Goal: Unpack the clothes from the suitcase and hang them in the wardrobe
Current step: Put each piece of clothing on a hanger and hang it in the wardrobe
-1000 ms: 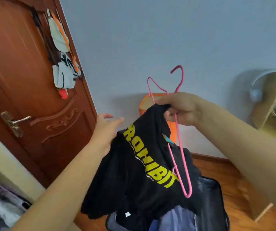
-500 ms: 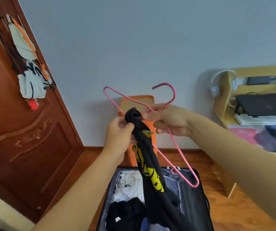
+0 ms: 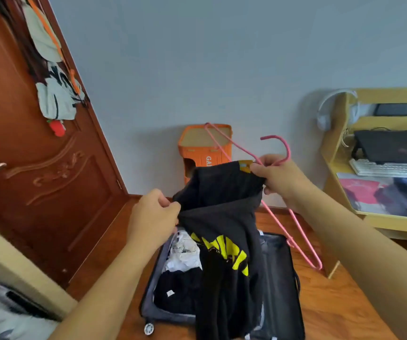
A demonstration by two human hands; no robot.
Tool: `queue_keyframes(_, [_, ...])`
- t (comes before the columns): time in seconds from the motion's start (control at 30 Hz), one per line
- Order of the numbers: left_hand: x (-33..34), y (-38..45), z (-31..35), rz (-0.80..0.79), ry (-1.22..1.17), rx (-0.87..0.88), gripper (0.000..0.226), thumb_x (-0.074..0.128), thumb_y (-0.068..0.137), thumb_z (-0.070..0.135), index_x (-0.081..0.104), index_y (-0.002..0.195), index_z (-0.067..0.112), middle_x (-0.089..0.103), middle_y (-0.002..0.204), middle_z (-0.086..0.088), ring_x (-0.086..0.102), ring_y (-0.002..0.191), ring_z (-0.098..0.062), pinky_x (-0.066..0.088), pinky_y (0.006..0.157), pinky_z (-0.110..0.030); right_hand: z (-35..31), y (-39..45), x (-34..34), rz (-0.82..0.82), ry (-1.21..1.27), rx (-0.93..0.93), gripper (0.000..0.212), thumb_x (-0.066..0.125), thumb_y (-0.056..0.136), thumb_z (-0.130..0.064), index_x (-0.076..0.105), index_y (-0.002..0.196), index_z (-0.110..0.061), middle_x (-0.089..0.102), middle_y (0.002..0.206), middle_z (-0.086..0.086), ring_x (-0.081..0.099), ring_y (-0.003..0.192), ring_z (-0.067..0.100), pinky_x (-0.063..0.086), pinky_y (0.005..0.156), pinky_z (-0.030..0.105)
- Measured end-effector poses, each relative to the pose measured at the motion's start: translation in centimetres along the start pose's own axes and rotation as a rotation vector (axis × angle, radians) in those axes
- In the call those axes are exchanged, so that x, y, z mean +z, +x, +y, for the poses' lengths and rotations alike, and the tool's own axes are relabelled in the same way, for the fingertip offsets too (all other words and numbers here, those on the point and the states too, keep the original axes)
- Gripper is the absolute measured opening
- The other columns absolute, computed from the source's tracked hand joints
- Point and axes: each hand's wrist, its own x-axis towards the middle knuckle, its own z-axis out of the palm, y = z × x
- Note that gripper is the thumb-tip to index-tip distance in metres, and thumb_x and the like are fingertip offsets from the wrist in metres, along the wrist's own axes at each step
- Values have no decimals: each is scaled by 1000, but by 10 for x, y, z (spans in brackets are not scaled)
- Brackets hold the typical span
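I've got the black T-shirt (image 3: pixel 222 231) held up over the open suitcase (image 3: pixel 278 278) on the floor. My left hand (image 3: pixel 152 217) pinches its edge on the left; my right hand (image 3: pixel 279 176) grips the collar together with the pink hanger (image 3: pixel 293 241). More clothes (image 3: pixel 181 271) lie in the suitcase's left half. Orange stool (image 3: pixel 197 148) by the far wall.

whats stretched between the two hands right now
In the head view, the black shirt spans from the left hand to the right hand.
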Motion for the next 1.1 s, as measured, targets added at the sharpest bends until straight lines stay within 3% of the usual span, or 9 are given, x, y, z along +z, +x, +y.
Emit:
queue_keyframes(0.17, [13, -46, 4, -414, 253, -97, 19, 62, 92, 31, 52, 102, 18, 59, 93, 4, 56, 73, -11, 48, 64, -29, -36, 0, -24, -136, -15, -120, 13, 71, 86, -17, 61, 77, -15, 54, 63, -1, 50, 55, 12, 42, 47, 27])
queue_keyframes(0.27, [47, -52, 24, -254, -57, 56, 46, 73, 89, 41, 41, 122, 36, 44, 119, 14, 55, 101, -2, 42, 73, -14, -49, -4, -25, -263, -64, -126, 13, 72, 84, -17, 60, 81, -12, 48, 67, 4, 47, 61, 17, 39, 49, 28])
queue_keyframes(0.33, [69, -50, 38, -218, -222, 105, 50, 76, 88, 38, 41, 123, 39, 52, 116, 16, 60, 97, -2, 48, 74, -16, -54, -4, -24, -300, -96, -123, 14, 71, 85, -17, 59, 86, -12, 44, 73, 8, 43, 66, 21, 39, 49, 28])
queue_keyframes(0.57, [108, -42, 30, 86, -208, 74, 13, 64, 97, 21, 54, 89, 22, 62, 82, 4, 58, 76, -15, 44, 62, -22, -66, 3, -49, -364, -51, -112, 11, 67, 90, -14, 59, 90, -7, 42, 80, 10, 34, 69, 26, 33, 47, 27])
queue_keyframes(0.67, [88, -19, 43, 494, -491, -125, 10, 56, 100, 14, 50, 93, 15, 56, 83, 0, 54, 78, -22, 37, 64, -32, -56, 9, -64, -469, -183, -113, 13, 65, 92, -15, 57, 85, -8, 42, 70, 9, 34, 55, 18, 31, 43, 23])
queue_keyframes(0.73, [63, 2, 62, 509, -681, -167, 9, 59, 99, 15, 52, 94, 17, 56, 86, 0, 54, 82, -22, 39, 67, -34, -37, 16, -68, -456, -425, -101, 16, 63, 92, -17, 56, 81, -10, 38, 64, 6, 34, 51, 16, 32, 42, 23])
queue_keyframes(0.87, [39, 16, 101, -114, -31, 103, 8, 69, 96, 28, 69, 95, 20, 69, 92, 9, 63, 88, -7, 45, 74, -27, 11, 34, -67, -249, -521, -61, 19, 62, 93, -18, 65, 88, 0, 49, 63, 6, 42, 51, 16, 35, 48, 27])
queue_keyframes(1.0, [38, 33, 108, -69, 375, 179, 42, 57, 102, 33, 57, 64, 16, 56, 62, -1, 56, 64, -18, 35, 56, -31, 38, 41, -96, -373, -170, 63, 13, 59, 97, -16, 67, 106, -19, 49, 69, 1, 36, 54, 12, 34, 45, 23])
queue_keyframes(1.1, [44, 53, 96, -15, 360, 90, 31, 53, 101, 27, 72, 81, 12, 69, 78, -5, 65, 80, -25, 53, 69, -35, 52, 30, -105, -459, -155, -17, 19, 54, 101, -12, 66, 112, -23, 46, 55, -7, 36, 47, 10, 34, 45, 20])
